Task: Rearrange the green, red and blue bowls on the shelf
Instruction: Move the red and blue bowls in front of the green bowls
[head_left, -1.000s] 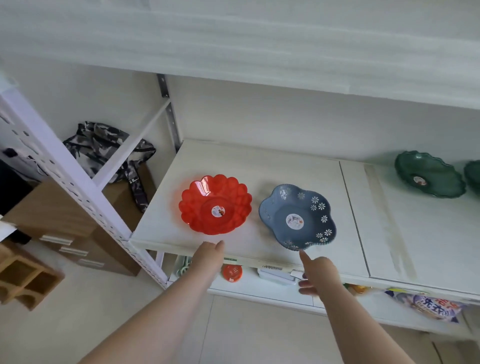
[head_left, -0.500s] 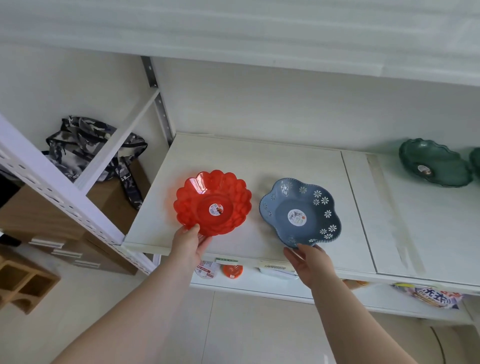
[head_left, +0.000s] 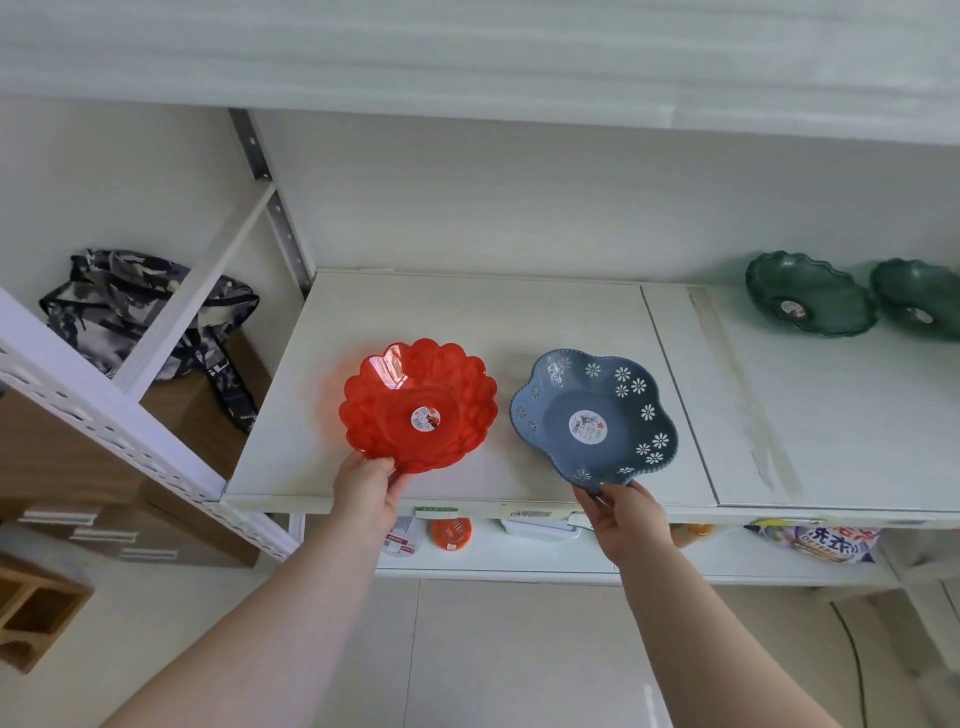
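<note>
A red scalloped bowl (head_left: 415, 402) with a round sticker sits at the left of the white shelf (head_left: 467, 312), tipped up toward me. My left hand (head_left: 366, 491) grips its near rim. Beside it on the right is a blue flower-shaped bowl (head_left: 597, 415) with white daisies, also tilted. My right hand (head_left: 621, 512) pinches its near edge. Two dark green bowls stand at the far right of the shelf, one (head_left: 808, 293) fully seen and the other (head_left: 919, 299) cut by the frame edge.
An upper shelf board (head_left: 467, 52) hangs overhead. A white perforated upright (head_left: 104, 415) and diagonal brace stand left, with a camouflage bag (head_left: 140, 306) on a brown box behind. The lower shelf (head_left: 519, 566) holds packets and an orange lid (head_left: 451, 532).
Both hands rose from below the shelf edge to the bowls' near rims and closed on them. The red and blue bowls now tilt up off the shelf.
</note>
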